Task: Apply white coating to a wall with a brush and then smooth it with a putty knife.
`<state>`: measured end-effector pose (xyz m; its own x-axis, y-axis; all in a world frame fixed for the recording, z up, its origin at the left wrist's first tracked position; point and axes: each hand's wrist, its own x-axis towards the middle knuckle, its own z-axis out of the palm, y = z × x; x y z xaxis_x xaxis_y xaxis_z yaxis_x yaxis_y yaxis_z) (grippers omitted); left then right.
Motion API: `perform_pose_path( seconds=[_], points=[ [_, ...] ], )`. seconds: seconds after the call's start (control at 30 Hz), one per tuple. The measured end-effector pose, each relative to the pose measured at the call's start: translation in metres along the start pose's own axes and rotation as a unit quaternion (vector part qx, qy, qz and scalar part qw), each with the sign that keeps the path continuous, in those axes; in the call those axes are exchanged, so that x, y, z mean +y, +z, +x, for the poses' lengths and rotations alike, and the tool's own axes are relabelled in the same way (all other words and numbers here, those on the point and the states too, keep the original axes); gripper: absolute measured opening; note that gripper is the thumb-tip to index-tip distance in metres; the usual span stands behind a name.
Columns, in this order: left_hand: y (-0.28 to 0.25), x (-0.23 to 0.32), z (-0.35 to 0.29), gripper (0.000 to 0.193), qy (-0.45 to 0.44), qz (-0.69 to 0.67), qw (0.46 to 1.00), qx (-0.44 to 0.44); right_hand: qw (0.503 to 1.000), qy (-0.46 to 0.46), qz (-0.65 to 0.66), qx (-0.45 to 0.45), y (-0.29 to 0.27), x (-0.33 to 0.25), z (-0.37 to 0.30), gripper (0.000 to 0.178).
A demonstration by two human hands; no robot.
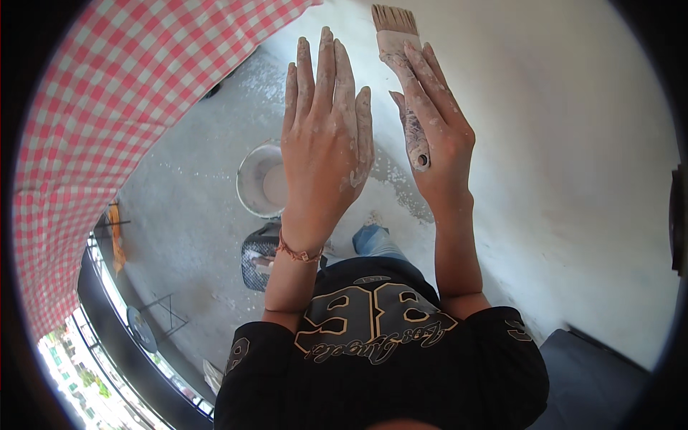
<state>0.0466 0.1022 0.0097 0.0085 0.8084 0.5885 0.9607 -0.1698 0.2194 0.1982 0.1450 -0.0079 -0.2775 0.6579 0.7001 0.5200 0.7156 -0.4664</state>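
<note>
My left hand (326, 129) is raised with its back showing and the fingers stretched out, holding nothing. Pale paint smears its fingers and knuckles. To its right, my right hand (437, 122) grips a wide paintbrush (396, 43) by its paint-spattered handle. The bristles point up and away from me, with the handle's holed end showing near my wrist. Below and left of my left hand, a bucket (247, 179) stands on the floor, partly hidden by that hand. Pale liquid shows inside it.
A white wall (566, 158) runs along the right. A red-and-white checked cloth (107, 100) hangs at the left. The grey floor (193, 172) has white splatters. A dark mesh-sided container (254, 254) sits near my feet. A railing (107, 358) lies lower left, a dark box-like object (588, 373) lower right.
</note>
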Motion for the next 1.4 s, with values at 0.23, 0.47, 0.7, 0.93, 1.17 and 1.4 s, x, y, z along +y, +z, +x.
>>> perform_pose_path(
  seconds=[0.23,0.47,0.7,0.93,1.17,1.4],
  points=[
    [-0.074,-0.108,-0.069,0.054,-0.086,0.076,0.993,0.004,0.991,-0.055,0.117,-0.045,0.104,-0.1,0.0,0.053],
    [-0.152,-0.163,-0.137,0.052,-0.186,0.13,0.973,0.038,0.961,-0.113,0.226,-0.11,0.164,-0.206,-0.01,0.048],
    [-0.211,-0.191,-0.218,0.051,-0.308,0.215,0.926,0.025,0.907,-0.181,0.322,-0.201,0.214,-0.282,-0.038,0.048],
    [-0.207,-0.184,-0.297,0.052,-0.438,0.285,0.851,0.046,0.822,-0.235,0.418,-0.305,0.266,-0.306,-0.102,0.049],
    [-0.184,-0.181,-0.351,0.054,-0.643,0.235,0.729,-0.011,0.761,-0.248,0.455,-0.39,0.303,-0.32,-0.143,0.036],
    [-0.015,-0.18,-0.48,0.052,-0.645,0.27,0.715,0.021,0.743,-0.278,0.459,-0.4,0.381,-0.216,-0.308,0.032]
  ],
)
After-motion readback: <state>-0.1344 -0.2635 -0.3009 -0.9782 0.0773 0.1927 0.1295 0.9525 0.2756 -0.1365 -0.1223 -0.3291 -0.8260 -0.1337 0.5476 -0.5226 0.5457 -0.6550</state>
